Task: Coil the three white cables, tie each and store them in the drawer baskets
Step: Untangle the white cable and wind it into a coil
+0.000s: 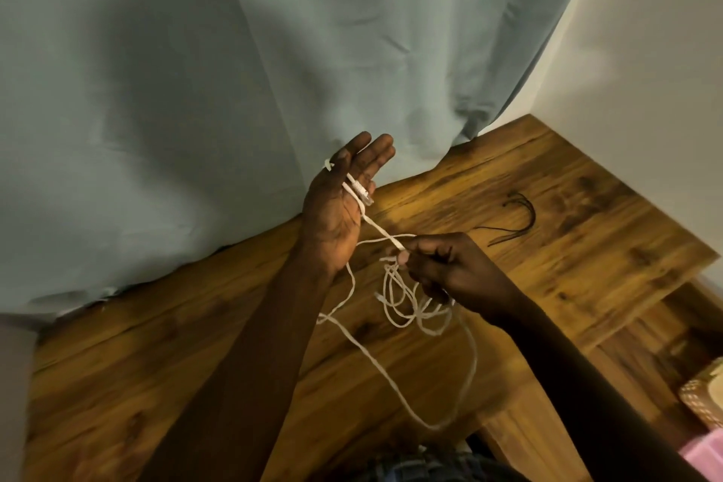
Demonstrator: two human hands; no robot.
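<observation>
Clearly the coiling step was in hand, and only at its start: the left hand (339,203) stood raised with palm up and fingers straight, one white cable (385,237) laid across it, its plug end (362,194) resting at the base of the fingers with the thumb seeming to press on it. From there the cable ran taut down to the right hand (442,266), whose thumb and forefinger pinched it while the other fingers curled loosely. Below that hand the rest of the cable hung in a loose tangle of loops (407,305) over the wooden table (195,364), one long bight trailing toward the near edge. Whether those loops belonged to one cable or more could not be told. A few thin dark ties (512,221) lay on the table well apart to the right, untouched. No drawer basket could be made out for certain. Judging by this, the next move called for carrying the pinched length round the open left hand, turn upon turn, keeping gentle tension so the tangle fed without knotting
</observation>
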